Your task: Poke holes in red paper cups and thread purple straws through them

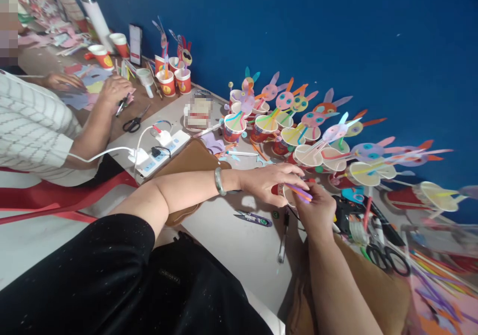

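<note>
My left hand (271,181), with a bangle (220,181) at the wrist, curves round a small red and white paper cup (278,189). Its fingertips reach over the cup's rim close to my right hand (317,208). Between the fingers of my right hand are short purple and orange strips (300,194), held at the cup's mouth. Part of the cup is hidden behind both hands. Below them on the table lie thread snips (254,219) and a pen (284,238).
Paper cups (263,128) with rabbit-like paper faces line the blue wall. Black-handled scissors (388,260) and coloured strips (440,275) lie at right. On the left are a power strip (164,153), more scissors (136,122) and a co-worker's hand (114,91).
</note>
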The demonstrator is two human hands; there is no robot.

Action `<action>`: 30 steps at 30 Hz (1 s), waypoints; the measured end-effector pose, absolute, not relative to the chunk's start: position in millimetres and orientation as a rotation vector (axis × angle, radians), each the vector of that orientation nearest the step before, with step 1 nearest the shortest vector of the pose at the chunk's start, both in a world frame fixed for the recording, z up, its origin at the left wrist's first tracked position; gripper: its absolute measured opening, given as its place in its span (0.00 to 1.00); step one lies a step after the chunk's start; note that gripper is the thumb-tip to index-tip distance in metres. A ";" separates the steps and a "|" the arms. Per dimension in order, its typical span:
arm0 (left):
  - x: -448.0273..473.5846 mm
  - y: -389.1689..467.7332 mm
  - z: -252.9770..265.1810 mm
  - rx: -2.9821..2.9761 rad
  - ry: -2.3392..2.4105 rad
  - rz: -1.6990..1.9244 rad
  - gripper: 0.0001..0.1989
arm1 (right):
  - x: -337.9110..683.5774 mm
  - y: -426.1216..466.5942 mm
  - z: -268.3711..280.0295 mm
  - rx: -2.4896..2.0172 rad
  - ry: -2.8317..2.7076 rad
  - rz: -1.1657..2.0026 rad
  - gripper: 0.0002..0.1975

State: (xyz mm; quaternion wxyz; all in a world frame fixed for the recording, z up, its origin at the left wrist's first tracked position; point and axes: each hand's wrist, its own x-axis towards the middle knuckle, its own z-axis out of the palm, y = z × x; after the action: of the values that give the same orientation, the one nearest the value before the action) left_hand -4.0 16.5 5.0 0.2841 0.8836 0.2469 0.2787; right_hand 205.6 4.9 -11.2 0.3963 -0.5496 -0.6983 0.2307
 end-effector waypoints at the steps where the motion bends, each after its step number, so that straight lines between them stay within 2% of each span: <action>1: -3.3 16.2 3.7 2.355 0.645 0.762 0.29 | 205.0 4.7 -12.2 -1.388 -1.764 0.577 0.10; 11: 8.0 18.9 -21.5 2.243 0.639 1.088 0.13 | 201.5 -1.1 -27.3 -1.369 -1.817 0.385 0.11; 15: 7.9 20.7 -22.4 2.191 0.702 1.182 0.14 | 195.9 -3.1 -29.9 -1.273 -1.726 0.510 0.13; 19: 4.9 22.7 -17.8 2.013 0.892 1.228 0.10 | 194.6 -1.4 -35.9 -1.109 -1.540 0.807 0.22; 25: 2.7 23.7 -10.3 1.818 1.015 1.209 0.13 | 194.1 0.2 -46.3 -1.004 -1.594 0.956 0.50; 27: 3.4 22.8 -10.0 1.806 1.026 1.190 0.12 | 191.8 -2.4 -47.4 -1.045 -1.657 0.920 0.54; 30: 4.1 21.8 -10.2 1.836 0.988 1.162 0.12 | 189.5 -7.1 -44.2 -1.128 -1.774 0.815 0.52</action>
State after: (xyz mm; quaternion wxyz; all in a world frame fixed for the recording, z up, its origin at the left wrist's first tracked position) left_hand 4.1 21.8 -10.2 0.3684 0.7150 0.3849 0.4527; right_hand 189.5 -7.1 -44.2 0.4289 -0.4518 -0.7108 0.3266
